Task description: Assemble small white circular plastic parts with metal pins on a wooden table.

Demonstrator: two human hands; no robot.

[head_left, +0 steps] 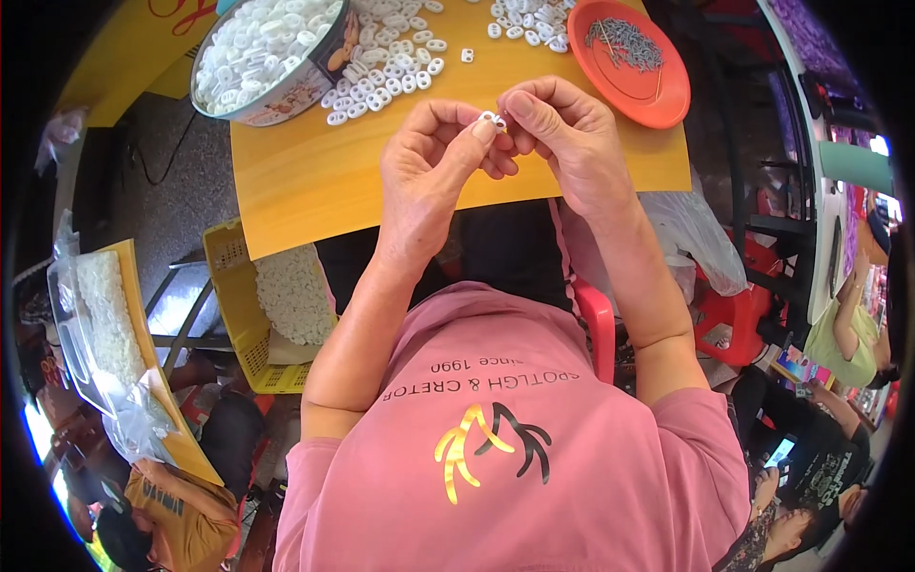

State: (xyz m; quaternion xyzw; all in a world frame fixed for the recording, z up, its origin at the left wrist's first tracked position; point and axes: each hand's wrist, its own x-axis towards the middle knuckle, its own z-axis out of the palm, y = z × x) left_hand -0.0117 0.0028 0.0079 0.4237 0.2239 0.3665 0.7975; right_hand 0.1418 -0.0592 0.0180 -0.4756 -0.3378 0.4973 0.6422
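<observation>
Between the thumb and fingers of my left hand (pixel 427 162) is a small white plastic piece with two holes (pixel 491 119), held above the table's near edge. My right hand (pixel 577 138) is close beside it, thumb and index finger pinched together at the piece's right side. Whatever those fingertips hold is too small to make out. Beyond my hands lies a loose pile of the same white two-hole pieces (pixel 405 65), with one single white piece (pixel 467 55) lying apart. An orange-red plate (pixel 669 95) at the far right bears a heap of small grey metal parts (pixel 624 46).
A round tin (pixel 295 100) full of white pieces stands at the table's far left. Below the yellow tabletop (pixel 305 181), a yellow crate (pixel 229 315) holds more pieces. A red chair (pixel 599 319) and a clear plastic bag (pixel 705 248) are at right. Other people sit at both sides.
</observation>
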